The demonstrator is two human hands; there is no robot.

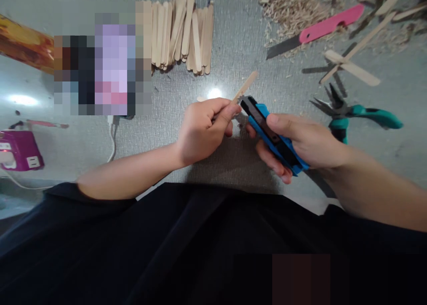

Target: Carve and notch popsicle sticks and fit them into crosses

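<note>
The grey table (160,122) carries wood shavings (287,11) and, far right, some crossed sticks (362,73). Pliers (338,107) lie spread beside the right forearm, below the pink-handled blade (330,24), whose bare edge could catch a hand reaching across the shavings. A loose pile of flat sticks (182,33) lies beyond the left hand (202,129), whose thumb and fingers are pinched closed on one wooden stick (246,86). The right hand (307,138) is wrapped around a blue cutter (275,136), thumb along its top. That stick slants up in mid-grip, its far end free, with the cutter's nose at its side, just beside the left thumb. Too much push could make the blade skip off the thin wood into that thumb, or split the stick along its grain; a loose pinch could let it twist. The cutting edge itself is too small to make out.
</note>
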